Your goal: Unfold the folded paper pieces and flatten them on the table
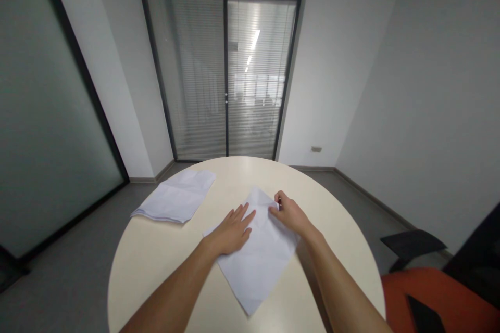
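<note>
A creased white sheet of paper (255,265) lies on the round table in front of me, one corner pointing towards me. My left hand (233,231) rests flat on its left part, fingers spread. At the upper right edge, my right hand (288,212) is curled, with the thumb over the paper and the fingers bent at its edge. The fingertips are partly hidden, but the hand appears to grip that edge. Part of the sheet's left corner shows beyond my left wrist.
A stack of creased white sheets (177,195) lies at the table's far left edge. The cream round table (146,270) fills the lower middle. An orange chair (422,296) with black armrests stands close on the right. Glass doors with blinds (195,83) are behind the table.
</note>
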`<state>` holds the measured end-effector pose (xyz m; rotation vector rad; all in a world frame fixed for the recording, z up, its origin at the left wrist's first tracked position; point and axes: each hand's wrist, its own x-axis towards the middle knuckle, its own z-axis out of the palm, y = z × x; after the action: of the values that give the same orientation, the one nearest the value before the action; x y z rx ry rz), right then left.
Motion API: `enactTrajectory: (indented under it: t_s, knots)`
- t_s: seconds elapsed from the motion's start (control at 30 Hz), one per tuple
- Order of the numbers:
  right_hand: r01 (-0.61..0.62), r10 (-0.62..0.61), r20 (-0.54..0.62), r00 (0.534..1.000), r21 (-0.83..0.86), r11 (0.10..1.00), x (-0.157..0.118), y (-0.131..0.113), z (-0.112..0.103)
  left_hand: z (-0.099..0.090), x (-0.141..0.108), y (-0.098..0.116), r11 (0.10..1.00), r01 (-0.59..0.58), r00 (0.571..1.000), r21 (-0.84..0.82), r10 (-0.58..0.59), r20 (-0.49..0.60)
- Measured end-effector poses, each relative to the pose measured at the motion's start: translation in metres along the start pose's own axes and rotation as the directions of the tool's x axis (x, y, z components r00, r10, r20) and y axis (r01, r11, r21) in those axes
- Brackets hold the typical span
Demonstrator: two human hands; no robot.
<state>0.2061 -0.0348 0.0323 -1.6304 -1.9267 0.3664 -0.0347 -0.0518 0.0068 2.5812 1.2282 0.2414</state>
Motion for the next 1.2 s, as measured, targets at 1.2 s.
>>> enactTrajectory:
  t_s: [1.2]
  knots:
    - [-0.010,0.092,0.235,0.968,-0.327,0.945,-0.001,-0.001,0.034,0.009,0.007,-0.024,0.987,0.146,0.984,0.074,-0.136,-0.116]
